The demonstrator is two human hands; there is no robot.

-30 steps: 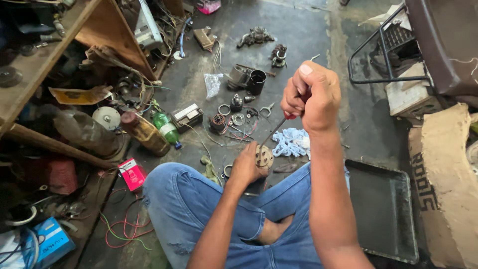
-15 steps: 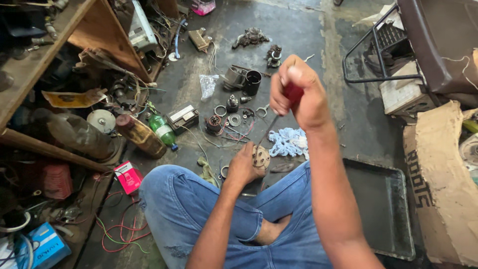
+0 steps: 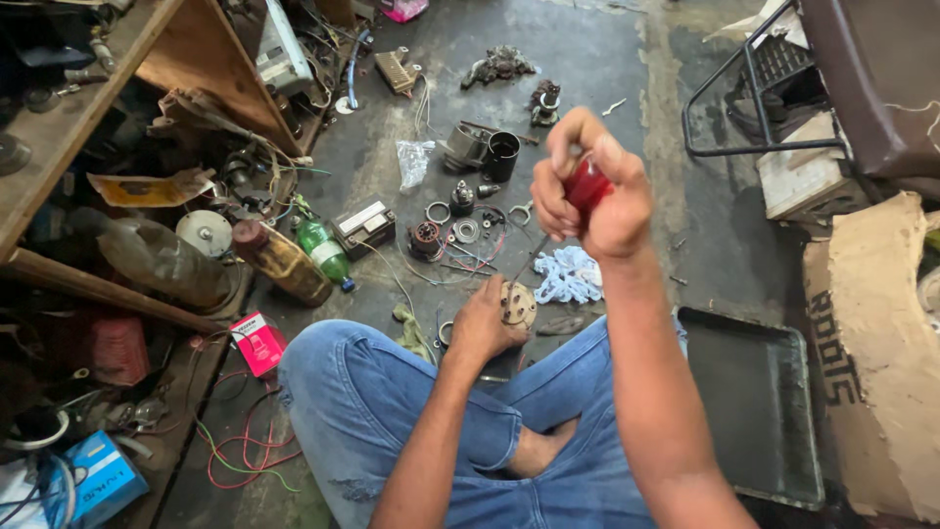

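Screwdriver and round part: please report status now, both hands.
Right hand shut on red-handled screwdriver, tip down at round metal part. Left hand grips that part, by the knee. Nothing blocks; white rag lies beside.

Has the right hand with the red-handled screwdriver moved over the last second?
Yes. The right hand sat higher, near the black cup on the floor; now it is lower, close above the white rag.

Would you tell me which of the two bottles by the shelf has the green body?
The smaller bottle, nearer the scattered parts; the larger bottle beside it is amber-brown with a dark red cap.
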